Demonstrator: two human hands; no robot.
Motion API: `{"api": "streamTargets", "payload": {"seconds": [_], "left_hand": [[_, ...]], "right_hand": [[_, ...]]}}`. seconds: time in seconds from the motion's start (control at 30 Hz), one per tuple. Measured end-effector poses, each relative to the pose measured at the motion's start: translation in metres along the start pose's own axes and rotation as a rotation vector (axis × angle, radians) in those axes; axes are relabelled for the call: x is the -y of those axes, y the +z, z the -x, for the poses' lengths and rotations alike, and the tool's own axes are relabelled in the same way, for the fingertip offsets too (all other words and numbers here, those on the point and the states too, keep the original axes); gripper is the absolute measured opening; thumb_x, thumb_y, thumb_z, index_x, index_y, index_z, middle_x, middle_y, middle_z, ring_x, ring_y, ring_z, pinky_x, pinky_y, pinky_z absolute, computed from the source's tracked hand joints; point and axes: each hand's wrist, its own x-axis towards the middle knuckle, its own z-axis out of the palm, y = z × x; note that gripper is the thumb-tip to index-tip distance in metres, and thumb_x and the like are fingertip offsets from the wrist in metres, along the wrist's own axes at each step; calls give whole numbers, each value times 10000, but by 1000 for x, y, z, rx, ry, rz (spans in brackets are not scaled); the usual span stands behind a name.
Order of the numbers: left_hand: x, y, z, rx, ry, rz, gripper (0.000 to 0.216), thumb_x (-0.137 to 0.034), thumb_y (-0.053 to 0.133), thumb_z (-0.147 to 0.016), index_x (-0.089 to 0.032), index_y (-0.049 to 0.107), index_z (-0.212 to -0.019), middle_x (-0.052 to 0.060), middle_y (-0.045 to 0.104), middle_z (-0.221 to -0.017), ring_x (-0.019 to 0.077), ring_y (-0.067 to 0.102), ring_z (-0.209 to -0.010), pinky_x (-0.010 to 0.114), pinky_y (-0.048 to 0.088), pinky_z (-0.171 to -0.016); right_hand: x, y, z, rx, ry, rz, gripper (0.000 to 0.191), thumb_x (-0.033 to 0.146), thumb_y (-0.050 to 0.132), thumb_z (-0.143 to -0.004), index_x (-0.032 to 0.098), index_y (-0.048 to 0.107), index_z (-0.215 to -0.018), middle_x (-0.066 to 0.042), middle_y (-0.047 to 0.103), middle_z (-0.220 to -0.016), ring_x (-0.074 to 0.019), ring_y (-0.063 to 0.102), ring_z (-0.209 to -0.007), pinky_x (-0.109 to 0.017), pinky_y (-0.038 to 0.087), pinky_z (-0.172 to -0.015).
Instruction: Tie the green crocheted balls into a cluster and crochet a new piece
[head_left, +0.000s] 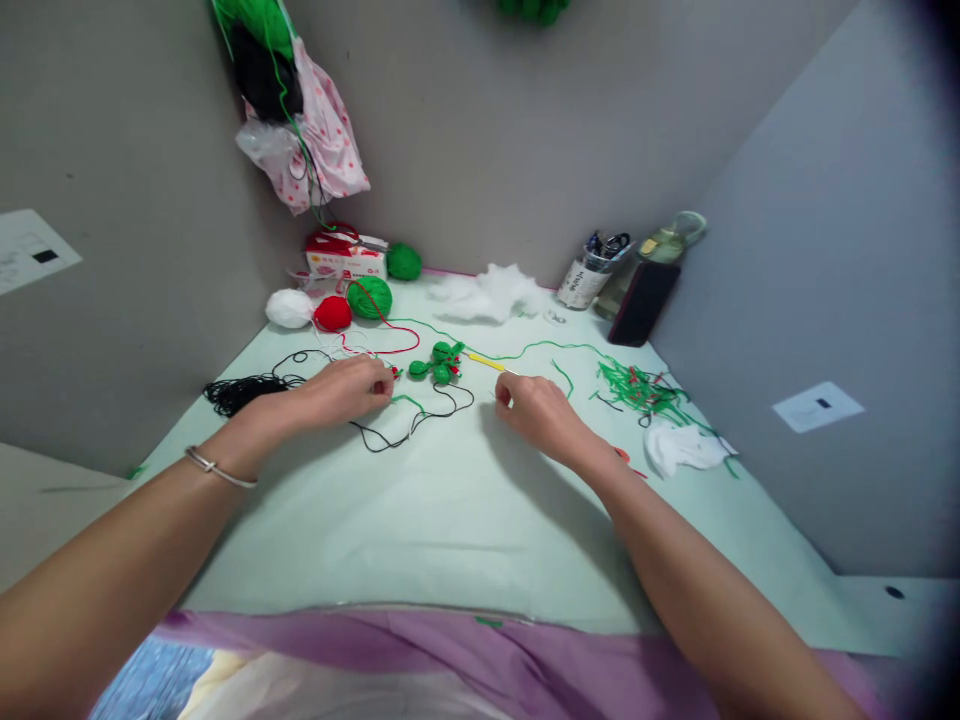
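My left hand [346, 388] rests on the pale green table [450, 500], fingers curled and pinched on a small red crocheted bit at its fingertips, close to black yarn [409, 425]. My right hand [534, 408] is curled in a pinch around the end of a yellow-handled crochet hook [487, 362] that lies pointing at a small green crocheted piece with red spots [439, 364] between the two hands. A green strand runs from that piece toward the right.
Balls of white [289, 308], red [332, 313] and green yarn [370, 297] and a red-white box [345, 256] sit at the back left. White stuffing [495, 292], a jar of tools [589, 275], a dark phone [643, 302], green yarn scraps [637, 388] and a white rag [686, 447] lie right. A bag [300, 110] hangs on the wall.
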Motion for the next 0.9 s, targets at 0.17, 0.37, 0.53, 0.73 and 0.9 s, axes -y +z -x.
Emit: {"api": "streamTargets", "payload": {"seconds": [0.17,0.37,0.53,0.73,0.9], "left_hand": [[-32,-44,-22,-256,-15,185,173,-353,573,-808,-202,655,-787,22,694,-827,199,601,-781,296,404,-686],[-142,-38,-99,-367,345,440,66,-191,605,-804,-159,637,-755,35,683,-799,168,582,-751,318,433,-719],[-207,-11,-156,-214,560,624,417,-79,616,-790,-159,603,-1199,100,715,-1078,182,650,-906,335,484,-793],[-147,-53,-120,-288,387,402,134,-220,550,-881,-139,656,-887,60,702,-807,177,634,-778,329,468,-760],[-50,-73,-54,-176,94,133,195,-378,609,-835,-192,662,-848,36,698,-888,198,601,-826,307,433,-736]], "right_hand": [[12,4,19,74,-124,-669,265,165,515,-824,184,650,-1050,2,647,-764,-125,539,-664,-236,379,-631],[26,22,18,260,-245,-1126,125,193,554,-779,156,641,-860,9,582,-730,-118,496,-667,-238,395,-626],[23,26,22,233,-232,-1222,67,185,575,-748,168,608,-803,21,549,-729,-117,471,-675,-247,378,-628],[15,22,22,197,-139,-1362,127,292,640,-782,175,615,-825,34,550,-690,-101,471,-608,-245,381,-600],[14,17,19,145,-58,-1460,233,385,693,-784,172,604,-819,17,612,-675,-98,501,-564,-248,413,-572]]}}
